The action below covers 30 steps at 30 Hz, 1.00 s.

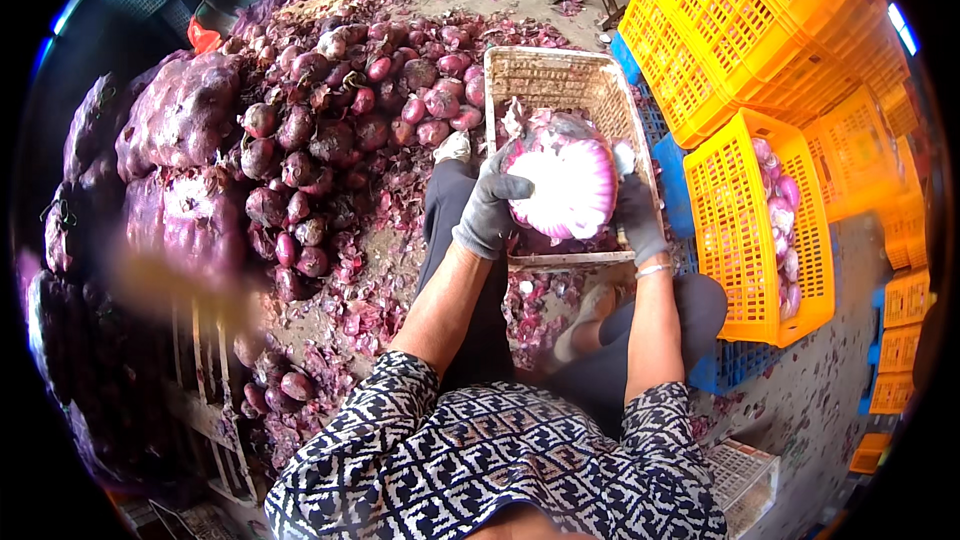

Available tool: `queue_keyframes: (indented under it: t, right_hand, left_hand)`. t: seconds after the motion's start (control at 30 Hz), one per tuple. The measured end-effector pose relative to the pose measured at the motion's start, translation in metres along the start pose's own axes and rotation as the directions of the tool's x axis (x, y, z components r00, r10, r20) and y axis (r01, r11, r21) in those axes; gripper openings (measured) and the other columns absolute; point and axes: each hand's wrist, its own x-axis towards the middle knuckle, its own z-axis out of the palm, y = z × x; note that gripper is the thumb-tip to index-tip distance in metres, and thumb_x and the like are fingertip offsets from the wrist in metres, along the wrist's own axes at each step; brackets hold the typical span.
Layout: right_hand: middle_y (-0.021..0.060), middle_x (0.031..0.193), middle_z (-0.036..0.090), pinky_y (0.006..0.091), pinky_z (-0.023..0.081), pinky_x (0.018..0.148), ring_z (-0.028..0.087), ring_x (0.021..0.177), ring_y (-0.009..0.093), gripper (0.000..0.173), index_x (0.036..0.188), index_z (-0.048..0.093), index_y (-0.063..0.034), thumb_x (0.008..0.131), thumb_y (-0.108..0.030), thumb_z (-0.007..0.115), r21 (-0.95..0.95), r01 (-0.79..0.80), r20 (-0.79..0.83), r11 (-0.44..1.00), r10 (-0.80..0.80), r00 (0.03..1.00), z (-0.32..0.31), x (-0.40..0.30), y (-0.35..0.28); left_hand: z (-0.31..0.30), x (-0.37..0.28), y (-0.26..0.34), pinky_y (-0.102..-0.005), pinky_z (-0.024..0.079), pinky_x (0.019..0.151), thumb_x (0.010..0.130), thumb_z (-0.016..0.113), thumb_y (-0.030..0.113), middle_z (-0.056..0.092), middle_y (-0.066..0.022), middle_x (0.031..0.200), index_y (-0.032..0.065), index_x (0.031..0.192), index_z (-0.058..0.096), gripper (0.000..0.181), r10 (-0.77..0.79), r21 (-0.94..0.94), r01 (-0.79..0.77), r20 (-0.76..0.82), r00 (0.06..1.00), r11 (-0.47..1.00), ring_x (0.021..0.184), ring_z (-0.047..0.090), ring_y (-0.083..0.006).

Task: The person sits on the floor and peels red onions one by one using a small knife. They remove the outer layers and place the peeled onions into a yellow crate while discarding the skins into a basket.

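Note:
A big red onion (566, 180) is raised over a dirty white plastic crate (570, 82) between my knees. Its lower part shows bare, glossy pale-purple layers, while dark loose skin clings to the top. My left hand (495, 199), in a grey glove, grips the onion's left side with the thumb across its front. Against the right side is my right hand (637, 214), also gloved in grey. Its fingers are partly hidden, and a small whitish thing (624, 157) shows just above them; I cannot tell what it is. Onion skins lie in the crate below.
A heap of unpeeled red onions (330, 135) and full mesh sacks (176, 116) lie to the left. On the right, a yellow crate (731, 232) holds peeled onions (781, 225), with stacked yellow crates (727, 37) behind it. Skins litter the floor; a white crate (742, 480) stands at lower right.

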Motion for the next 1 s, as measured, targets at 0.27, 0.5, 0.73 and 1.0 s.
queue_keyframes:
  t: [0.27,0.5,0.73,1.0]
  right_hand:
    - [0.0076,0.072,0.063,0.0268,0.047,0.051,0.061,0.059,0.012,0.071,0.151,0.014,-0.005,0.093,-0.02,0.054,-0.33,0.246,0.204,0.911,-0.185,0.961,0.023,-0.059,-0.097]
    - [0.023,0.105,0.065,0.0419,0.049,0.085,0.063,0.097,0.04,0.08,0.147,0.015,0.0032,0.089,-0.025,0.062,-0.65,0.498,0.449,0.574,-0.238,0.861,0.025,-0.065,-0.103]
    - [0.0247,0.12,0.06,0.0382,0.048,0.088,0.063,0.104,0.037,0.071,0.148,0.024,-0.0038,0.088,-0.018,0.061,-0.695,0.339,0.351,0.634,-0.113,0.93,0.032,-0.054,-0.096]
    - [-0.0043,0.069,0.056,0.0189,0.04,0.046,0.049,0.052,0.004,0.041,0.132,0.052,-0.006,0.092,-0.016,0.054,-0.25,-0.094,0.347,0.964,0.18,0.921,0.014,-0.045,-0.099]
  left_hand:
    - [-0.023,0.005,0.01,-0.0294,0.053,0.077,0.062,0.07,-0.005,0.066,-0.0122,0.094,-0.012,0.125,0.047,0.067,0.02,0.567,0.071,-0.153,0.988,0.821,0.084,0.066,-0.0189]
    - [-0.004,-0.001,0.015,-0.0272,0.053,0.073,0.059,0.073,-0.008,0.066,-0.0112,0.093,-0.0127,0.126,0.047,0.072,-0.057,0.616,0.17,-0.199,0.978,0.769,0.077,0.065,-0.0159]
    - [0.0,-0.002,0.018,-0.0263,0.054,0.07,0.061,0.076,-0.009,0.067,-0.011,0.091,-0.0127,0.12,0.051,0.064,-0.071,0.629,0.162,-0.166,0.983,0.76,0.076,0.065,-0.0143]
    - [-0.02,-0.01,0.023,-0.0261,0.055,0.068,0.06,0.072,-0.01,0.068,-0.0082,0.085,-0.0118,0.121,0.053,0.063,-0.137,0.67,0.135,-0.051,0.989,0.73,0.074,0.065,-0.0123]
